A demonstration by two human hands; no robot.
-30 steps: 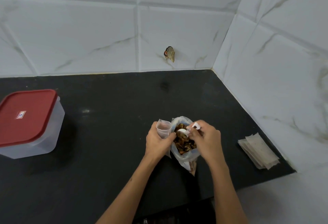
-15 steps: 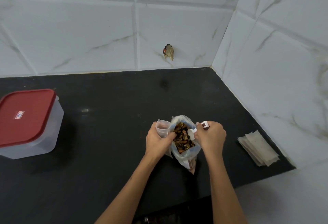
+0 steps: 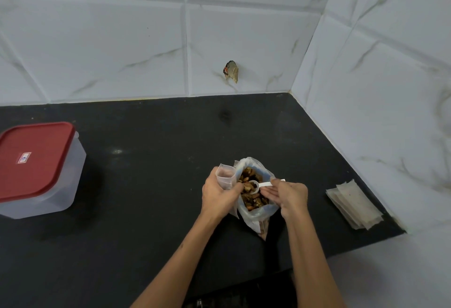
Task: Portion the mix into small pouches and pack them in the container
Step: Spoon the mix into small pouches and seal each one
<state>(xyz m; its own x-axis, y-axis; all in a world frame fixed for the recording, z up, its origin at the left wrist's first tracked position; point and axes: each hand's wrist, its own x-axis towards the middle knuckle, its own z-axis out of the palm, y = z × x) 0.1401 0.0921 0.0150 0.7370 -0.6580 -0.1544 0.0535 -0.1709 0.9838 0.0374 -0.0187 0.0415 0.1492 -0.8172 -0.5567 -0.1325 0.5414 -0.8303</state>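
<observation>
A black counter (image 3: 151, 185) fills a corner between two walls of large white tiles (image 3: 97, 39) with faint grey veining. A small brownish scrap (image 3: 230, 71) sticks to the back wall just above the counter.

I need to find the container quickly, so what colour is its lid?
Red, on a clear container; the lid shows in the head view, at the left.

My left hand (image 3: 218, 191) sits lower centre of the frame, fingers curled in a grip. My right hand (image 3: 289, 195), just beside, pinches with thumb and fingers.
</observation>
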